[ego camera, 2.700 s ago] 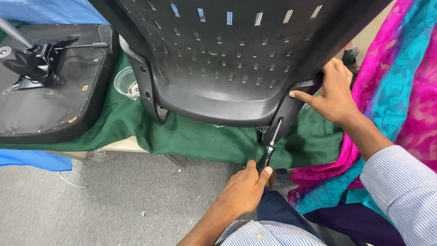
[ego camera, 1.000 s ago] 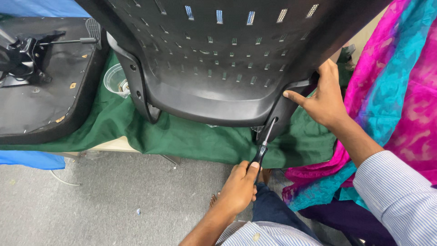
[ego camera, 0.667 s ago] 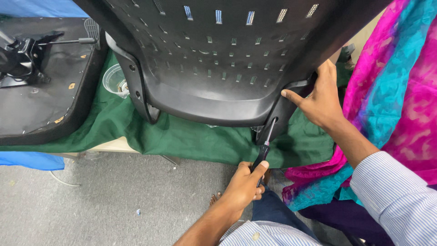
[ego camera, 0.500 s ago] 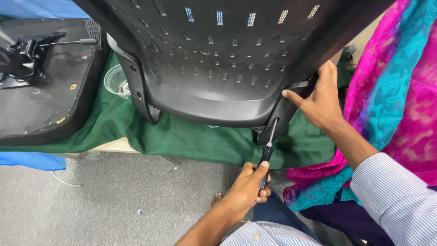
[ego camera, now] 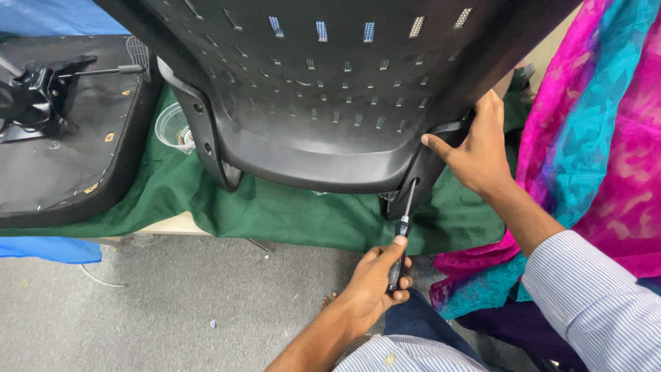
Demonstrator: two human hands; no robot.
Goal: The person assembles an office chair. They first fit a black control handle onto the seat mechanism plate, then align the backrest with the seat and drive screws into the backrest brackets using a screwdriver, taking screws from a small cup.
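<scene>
Far left: upturned black seat base (ego camera: 62, 172) with its metal mechanism and lever (ego camera: 41, 96) lies on the desk (ego camera: 169, 224), on the green cloth (ego camera: 289, 213). Just beside it a clear plastic cup (ego camera: 172, 127), half hidden behind the left bracket (ego camera: 206, 141) of the chair back.

Centre: the black perforated chair back (ego camera: 330, 89) fills the top of the view, its lower edge over the green cloth.

Below centre: my left hand (ego camera: 375, 282) is wrapped tight round the handle of a black screwdriver (ego camera: 401, 234), thumb up along the handle. The shaft runs up into the right bracket (ego camera: 420, 179) of the chair back. The tip is hidden in the bracket hole, so I cannot tell whether it sits in a screw head.

Right: my right hand (ego camera: 475, 148) presses on the chair back's right edge just above that bracket, fingers spread flat, index finger pointing left. It grips nothing; it only braces.

Far right: pink and turquoise cloth (ego camera: 592, 138) hangs beside my striped sleeve (ego camera: 599, 303).

To do this well, I judge the shaft should stay in line with the hole and I should push upward while turning so the tip does not slip out. The right hand should hold the back firm against that push. The grip is low on the handle, so wobble is the risk.
</scene>
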